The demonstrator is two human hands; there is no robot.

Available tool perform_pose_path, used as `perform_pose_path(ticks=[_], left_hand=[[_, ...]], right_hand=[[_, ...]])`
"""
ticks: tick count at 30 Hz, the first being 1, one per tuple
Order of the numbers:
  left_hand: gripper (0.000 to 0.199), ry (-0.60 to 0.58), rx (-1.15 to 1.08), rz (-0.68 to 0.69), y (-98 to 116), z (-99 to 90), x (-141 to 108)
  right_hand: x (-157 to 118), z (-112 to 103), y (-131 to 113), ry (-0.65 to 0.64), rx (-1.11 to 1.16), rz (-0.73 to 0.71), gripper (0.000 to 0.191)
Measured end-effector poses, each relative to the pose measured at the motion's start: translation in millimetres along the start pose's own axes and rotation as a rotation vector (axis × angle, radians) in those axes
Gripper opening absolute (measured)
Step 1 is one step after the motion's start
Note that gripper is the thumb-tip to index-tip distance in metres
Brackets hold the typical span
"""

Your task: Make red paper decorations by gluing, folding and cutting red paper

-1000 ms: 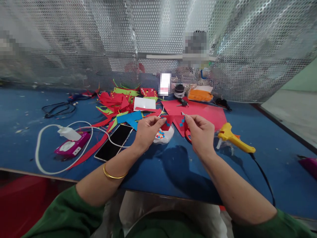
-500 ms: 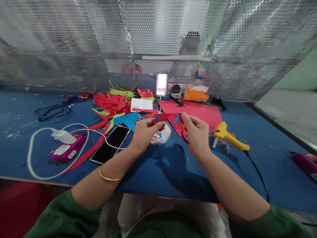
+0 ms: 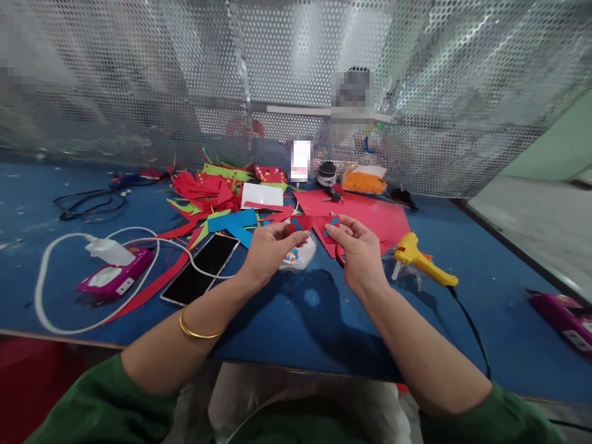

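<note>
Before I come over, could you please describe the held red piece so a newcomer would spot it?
At the blue table, find the left hand and right hand. The small red piece is pinched between them; unlike the large red sheet beyond it, it bears blue squares near both ends.

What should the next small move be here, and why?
Probably press the right thumb gently over the blue pieces at the near end of the red paper: the right hand already has its thumb beside them, and the left hand pinches the other end, steadying it.
</note>
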State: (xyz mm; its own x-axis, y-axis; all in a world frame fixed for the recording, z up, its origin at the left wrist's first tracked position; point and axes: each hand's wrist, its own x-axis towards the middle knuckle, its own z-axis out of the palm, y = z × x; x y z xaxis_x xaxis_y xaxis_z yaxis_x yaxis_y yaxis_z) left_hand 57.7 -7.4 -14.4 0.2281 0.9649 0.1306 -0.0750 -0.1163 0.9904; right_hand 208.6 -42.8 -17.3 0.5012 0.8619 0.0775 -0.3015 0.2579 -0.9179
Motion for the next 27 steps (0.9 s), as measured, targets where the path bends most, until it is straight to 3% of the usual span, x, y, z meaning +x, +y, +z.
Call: perform_pose_path(ticks=[11,17,27], left_hand=[[0.02,-0.004,-0.017,-0.015,3.7,-1.0,-1.4],[0.021,0.068,-0.014,0.006,6.9,-0.7,-1.3],[0.02,0.023,-0.035,0.002,3.4,-3.6,0.3]], right_hand=[[2.0,-1.9,1.0,0.05,-0.012,-0.032,0.054],[-1.8,0.4,-1.1,0.0,-0.012,0.004,0.059],[-1.4,-1.3,1.7,-0.04,-0.059,-0.018,0.051]])
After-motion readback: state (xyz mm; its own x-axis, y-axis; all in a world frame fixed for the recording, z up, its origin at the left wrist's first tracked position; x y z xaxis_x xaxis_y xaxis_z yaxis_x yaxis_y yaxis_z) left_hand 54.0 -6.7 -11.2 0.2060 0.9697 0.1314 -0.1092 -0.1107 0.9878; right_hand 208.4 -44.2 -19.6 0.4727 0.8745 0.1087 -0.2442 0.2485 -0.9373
